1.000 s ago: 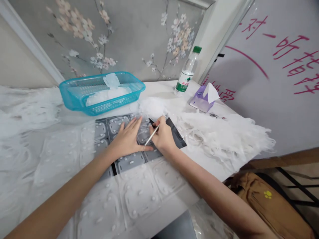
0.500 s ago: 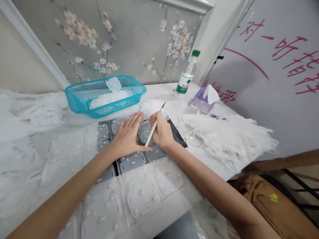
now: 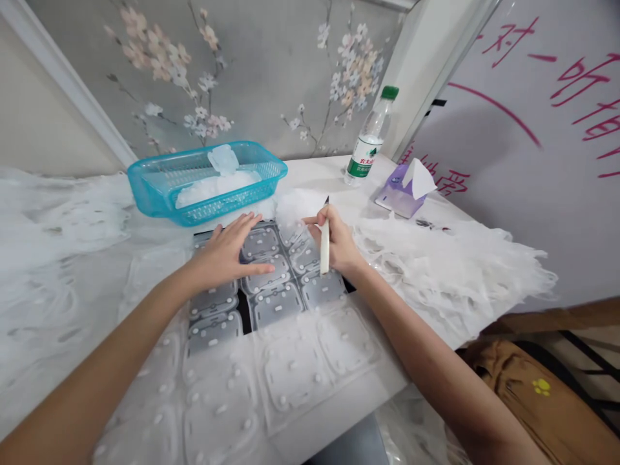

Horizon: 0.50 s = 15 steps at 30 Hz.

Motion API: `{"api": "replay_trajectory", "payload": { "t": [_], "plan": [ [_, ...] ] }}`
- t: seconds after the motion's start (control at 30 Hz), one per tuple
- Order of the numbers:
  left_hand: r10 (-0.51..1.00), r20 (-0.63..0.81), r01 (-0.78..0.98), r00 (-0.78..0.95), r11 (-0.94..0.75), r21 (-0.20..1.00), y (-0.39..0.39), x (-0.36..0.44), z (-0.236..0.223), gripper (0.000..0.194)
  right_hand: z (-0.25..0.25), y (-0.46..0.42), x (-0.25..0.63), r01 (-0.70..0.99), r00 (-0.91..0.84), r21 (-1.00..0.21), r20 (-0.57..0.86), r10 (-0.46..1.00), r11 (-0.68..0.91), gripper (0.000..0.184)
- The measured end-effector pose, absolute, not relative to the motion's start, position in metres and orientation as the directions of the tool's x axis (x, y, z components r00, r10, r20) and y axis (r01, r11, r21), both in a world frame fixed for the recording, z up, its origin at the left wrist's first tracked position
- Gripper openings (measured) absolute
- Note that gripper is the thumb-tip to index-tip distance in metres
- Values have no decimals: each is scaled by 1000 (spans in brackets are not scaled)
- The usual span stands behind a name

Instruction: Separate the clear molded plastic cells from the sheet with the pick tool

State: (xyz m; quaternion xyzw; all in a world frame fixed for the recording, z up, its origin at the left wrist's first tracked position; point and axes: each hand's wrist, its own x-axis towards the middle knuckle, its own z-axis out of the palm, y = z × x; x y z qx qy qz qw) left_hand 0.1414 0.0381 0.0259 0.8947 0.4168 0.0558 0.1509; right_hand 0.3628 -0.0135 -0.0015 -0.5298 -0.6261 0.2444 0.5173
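A translucent moulded plastic sheet point(image 3: 290, 371) with rounded-square panels and small raised nubs lies across the table, partly over a dark mat point(image 3: 245, 311). My left hand point(image 3: 225, 258) is spread over the sheet, fingers apart, holding nothing. My right hand point(image 3: 339, 242) grips a craft knife point(image 3: 325, 248) with a pale handle; its dark blade tip points up and away from the sheet. The right index finger and thumb are beside a white fluffy heap point(image 3: 296, 208) at the sheet's far edge. My palm hides part of the panels on the left.
A blue plastic basket point(image 3: 206, 210) holding white pieces stands at the back. Behind my right hand are a water bottle point(image 3: 368, 145) and a purple tissue pack point(image 3: 401, 194). Tangled white plastic scraps point(image 3: 450, 265) cover the right side; more white sheets point(image 3: 43, 258) lie left.
The knife blade has lifted from the sheet and swung upright. My left hand has slid left over the panels, and my right hand has shifted right with its index finger stretched out.
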Motion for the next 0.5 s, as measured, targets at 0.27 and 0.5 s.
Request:
{"api": "replay_trajectory", "payload": {
  "t": [0.27,0.5],
  "plan": [
    [765,-85,742,639,-583,330,45,134,20,100,-13,-5,349,730,129,-657,404,906,189,19],
    [748,-126,752,652,-616,234,45,137,20,104,-6,-11,358,777,163,-601,481,861,188,15]
  ]
}}
